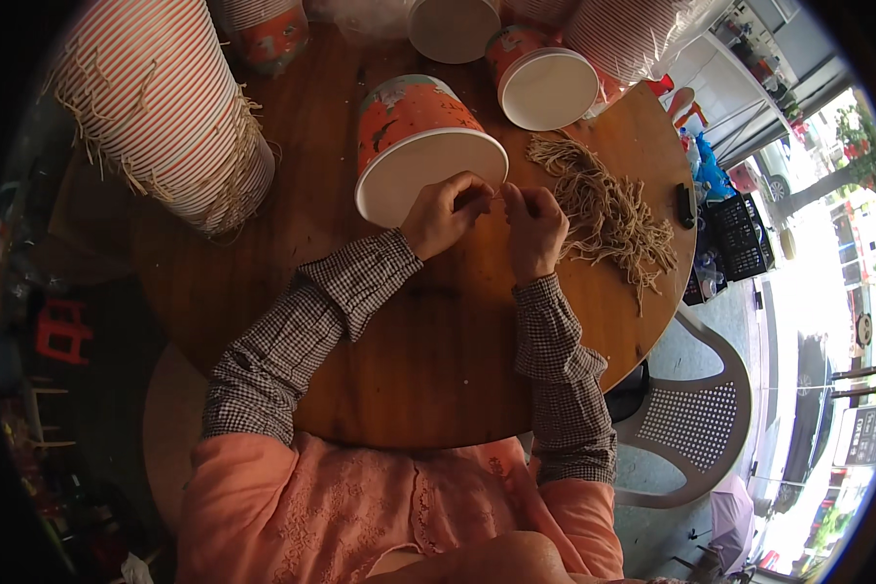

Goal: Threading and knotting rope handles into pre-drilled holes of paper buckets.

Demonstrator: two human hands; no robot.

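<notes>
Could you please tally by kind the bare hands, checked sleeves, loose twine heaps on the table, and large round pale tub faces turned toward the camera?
Bare hands, left hand and right hand: 2
Black-and-white checked fabric sleeves: 2
Loose tan twine heap: 1
Large round pale paper tub faces: 3
Total: 8

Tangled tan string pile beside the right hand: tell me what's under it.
The tangled tan string pile lies on the round brown wooden table, visible around the pile's edges; anything else beneath its middle is covered and cannot be seen.
</notes>
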